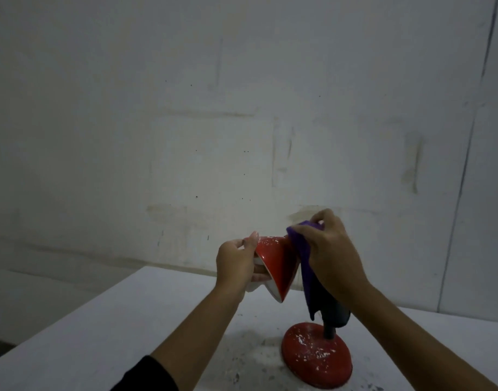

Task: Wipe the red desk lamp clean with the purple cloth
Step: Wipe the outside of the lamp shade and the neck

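Red and glossy, the cone-shaped metal lamp shade (273, 261) is gripped at its rim by the left hand (236, 263). The purple cloth (305, 263) is clutched against the shade's narrow end by the right hand (331, 249). The lamp's white-flecked round red base (315, 355) stands on the white table (115, 320).

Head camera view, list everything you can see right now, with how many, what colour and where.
Desk lamp: one, red with white specks, standing on the table, shade tilted.
Lamp base: one, red round disc, speckled white, near right of table.
Cloth: one, purple, draped over the narrow end of the shade, hanging down.
Table: one, white, dusty around the base.
Wall: one, grey-white, marked, behind the table.
Left hand: one, gripping the shade's rim.
Right hand: one, holding the cloth against the lamp.
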